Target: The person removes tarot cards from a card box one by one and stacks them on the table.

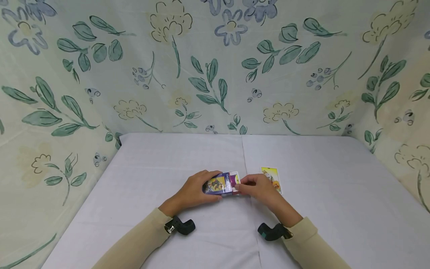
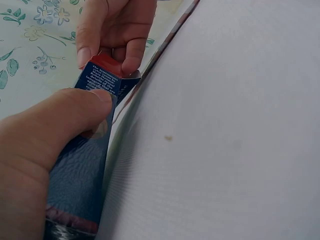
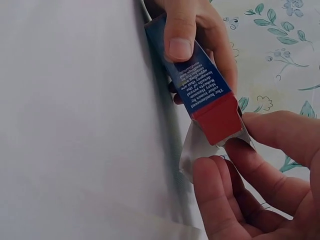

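Blue card box (image 1: 218, 185) just below mid-frame in head view, held between both hands over the table (image 1: 336, 179); the table has a pale cloth on it. Left hand (image 1: 195, 188) grips the box from the left: thumb along the narrow printed side, fingers on the opposite edge. Right hand (image 1: 260, 188) at the box's right end, fingers curled, thumb and a fingertip pinching at the open end; exactly which layer is pinched, can't tell.

Box lies tilted slightly in head view, pictured face up: yellow panel with a figure, purple strip toward the right end. Right wrist view: narrow side dark blue with white lettering, red flap (image 3: 217, 122) at the end, pale flap (image 3: 197, 150) sticking out below it, toward lower middle of frame. Left wrist view: same end at upper left, left thumb pressed on the blue side just short of the lettering's end, right fingers around the red end.

One card (image 1: 273, 175) on the table, right of centre in head view, just behind the right hand, which hides part of it; yellow with a small picture, white border.

Both arms in beige sleeves (image 1: 312, 243), black wrist cameras (image 1: 184, 226) at the cuffs. Floral fabric (image 1: 215, 37) behind and at both sides, green leaves, blue and yellow flowers.
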`<state>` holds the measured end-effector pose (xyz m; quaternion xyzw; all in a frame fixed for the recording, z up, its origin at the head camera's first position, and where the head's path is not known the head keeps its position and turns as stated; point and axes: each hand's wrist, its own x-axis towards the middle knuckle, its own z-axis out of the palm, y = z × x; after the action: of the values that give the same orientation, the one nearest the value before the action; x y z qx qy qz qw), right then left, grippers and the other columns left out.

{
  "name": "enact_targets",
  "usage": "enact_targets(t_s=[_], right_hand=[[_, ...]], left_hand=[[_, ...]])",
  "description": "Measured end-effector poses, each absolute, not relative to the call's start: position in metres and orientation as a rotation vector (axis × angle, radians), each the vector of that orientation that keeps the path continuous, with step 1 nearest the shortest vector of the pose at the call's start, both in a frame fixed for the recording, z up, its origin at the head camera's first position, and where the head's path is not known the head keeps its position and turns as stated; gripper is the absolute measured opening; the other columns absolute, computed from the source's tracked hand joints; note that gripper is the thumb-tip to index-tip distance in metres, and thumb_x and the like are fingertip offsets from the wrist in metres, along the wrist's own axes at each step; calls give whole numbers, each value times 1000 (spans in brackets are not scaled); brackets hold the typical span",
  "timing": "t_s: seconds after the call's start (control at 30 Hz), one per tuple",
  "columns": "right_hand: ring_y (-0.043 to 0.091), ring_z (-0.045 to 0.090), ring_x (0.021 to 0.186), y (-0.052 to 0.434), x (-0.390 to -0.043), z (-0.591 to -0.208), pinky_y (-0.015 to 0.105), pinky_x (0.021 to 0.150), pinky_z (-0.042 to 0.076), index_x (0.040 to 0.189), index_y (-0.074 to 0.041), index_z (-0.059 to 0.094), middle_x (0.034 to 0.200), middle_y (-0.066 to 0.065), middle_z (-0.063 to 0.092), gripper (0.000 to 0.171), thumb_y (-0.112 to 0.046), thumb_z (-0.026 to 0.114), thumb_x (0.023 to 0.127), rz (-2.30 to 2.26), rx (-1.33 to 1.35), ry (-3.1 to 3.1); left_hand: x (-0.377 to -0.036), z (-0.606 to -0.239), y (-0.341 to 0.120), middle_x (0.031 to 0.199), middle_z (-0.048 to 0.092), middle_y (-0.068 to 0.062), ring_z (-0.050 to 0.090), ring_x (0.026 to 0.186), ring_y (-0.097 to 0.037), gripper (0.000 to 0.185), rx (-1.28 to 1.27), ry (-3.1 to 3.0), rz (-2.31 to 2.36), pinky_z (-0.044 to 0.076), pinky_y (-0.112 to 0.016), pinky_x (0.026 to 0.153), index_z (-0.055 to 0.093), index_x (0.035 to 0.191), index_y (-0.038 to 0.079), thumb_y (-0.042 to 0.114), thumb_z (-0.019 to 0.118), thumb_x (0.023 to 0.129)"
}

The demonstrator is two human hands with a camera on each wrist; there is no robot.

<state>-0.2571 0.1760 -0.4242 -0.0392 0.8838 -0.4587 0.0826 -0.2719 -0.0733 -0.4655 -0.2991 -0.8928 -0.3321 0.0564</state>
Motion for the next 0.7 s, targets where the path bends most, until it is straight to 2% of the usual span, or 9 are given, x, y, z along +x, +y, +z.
enact_targets(t_s=[0.27,0.5,0.7], right_hand=[[19,55,91,181,-259,-422,30,75,50,95,-11,72,93,1,67,23,-32,74,84,-1380,-62,2582],[20,64,81,187,-262,-420,31,78,53,98,-6,68,96,7,65,23,-25,72,87,-1461,-82,2485],[20,66,79,191,-261,-414,32,79,54,99,-2,65,95,11,62,22,-20,70,88,-1498,-86,2447]], left_hand=[[-272,-466,-73,107,56,12,49,90,-7,76,-897,-2721,-1018,43,-28,76,47,141,35,58,75,74],[-273,-466,-74,107,55,12,49,88,-7,77,-902,-2714,-1008,43,-28,75,47,141,35,58,75,74],[-273,-467,-73,106,55,13,49,88,-7,77,-898,-2716,-1009,43,-28,74,47,141,36,58,75,73]])
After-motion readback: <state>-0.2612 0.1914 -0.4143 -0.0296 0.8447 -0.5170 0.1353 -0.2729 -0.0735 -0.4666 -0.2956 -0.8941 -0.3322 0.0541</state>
